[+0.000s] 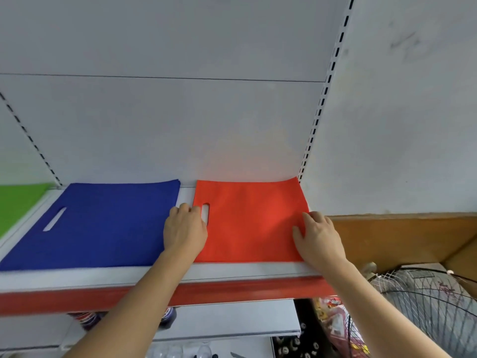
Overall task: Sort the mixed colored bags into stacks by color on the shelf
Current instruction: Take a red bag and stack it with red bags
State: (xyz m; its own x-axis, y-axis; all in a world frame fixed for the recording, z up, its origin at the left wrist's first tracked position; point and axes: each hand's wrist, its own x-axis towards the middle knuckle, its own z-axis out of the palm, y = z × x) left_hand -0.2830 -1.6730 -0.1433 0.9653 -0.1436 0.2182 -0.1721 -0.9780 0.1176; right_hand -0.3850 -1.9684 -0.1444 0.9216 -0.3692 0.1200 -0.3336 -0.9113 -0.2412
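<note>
Shelf in white metal with a red front strip carries three colours of bags side by side. Blue bags, a flat stack with a slot handle, lie just to the left of the left hand, and its outer edge touches or covers their right border. Red bags lie flat between the two hands, with the slot handle at the left edge, just beside the left fingertips. Green bags are further left, well apart from both hands, only partly in view. The left hand rests flat on the left margin of the red bags, fingers bent a little; this grip is open, pressing and holding nothing. The right hand lies with spread, straight fingers on the right edge of the red bags, also an open grip. A wire fan guard is below and right of the right hand.
</note>
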